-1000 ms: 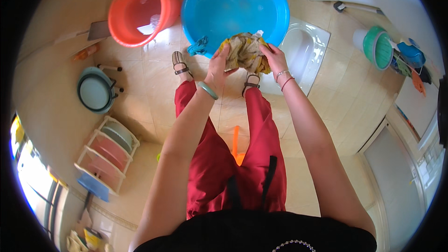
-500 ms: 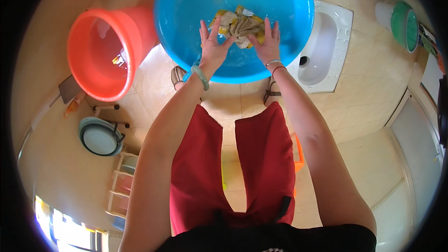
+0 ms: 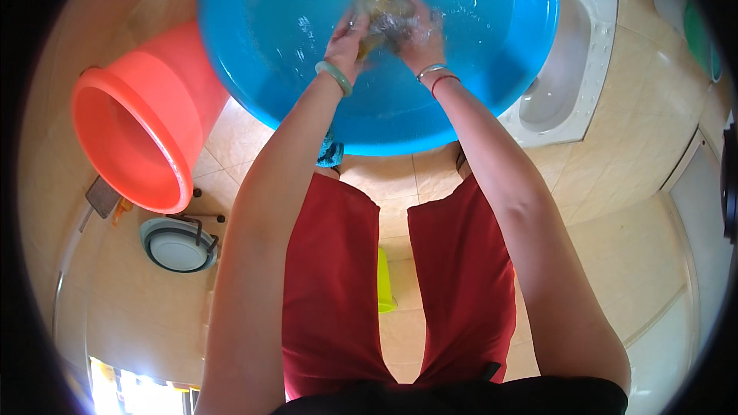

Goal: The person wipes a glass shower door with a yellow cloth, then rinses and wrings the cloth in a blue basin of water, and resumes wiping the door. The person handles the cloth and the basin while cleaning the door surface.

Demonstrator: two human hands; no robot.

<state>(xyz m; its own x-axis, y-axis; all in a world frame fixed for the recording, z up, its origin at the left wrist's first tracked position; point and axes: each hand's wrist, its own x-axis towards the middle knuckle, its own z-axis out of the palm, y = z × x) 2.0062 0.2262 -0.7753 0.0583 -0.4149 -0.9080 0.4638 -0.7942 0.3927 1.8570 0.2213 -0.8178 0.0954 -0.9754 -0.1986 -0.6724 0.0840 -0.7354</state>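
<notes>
A large round blue basin (image 3: 369,142) of water fills the top of the view. In it, a bunched yellow and grey-brown cloth (image 3: 388,8) is blurred by motion and splashing water. My left hand (image 3: 347,42), with a pale green bangle at the wrist, grips the cloth's left side. On the opposite side my right hand (image 3: 421,37), wearing a silver bracelet and a red cord, closes round the cloth. Both hands are wet and smeared, and some fingertips are hidden by the cloth and water.
A tall coral-red bucket (image 3: 173,69) lies tipped left of the basin. A white squat toilet (image 3: 573,84) is set in the tiled floor at right. A grey-white washbowl (image 3: 181,250) sits lower left, and a yellow-green object (image 3: 385,284) shows between my legs.
My hands have gone from resting spread at the cloth's sides to gripping it, with water splashing. The view has shifted, so the basin looks bigger and the bucket lower.
</notes>
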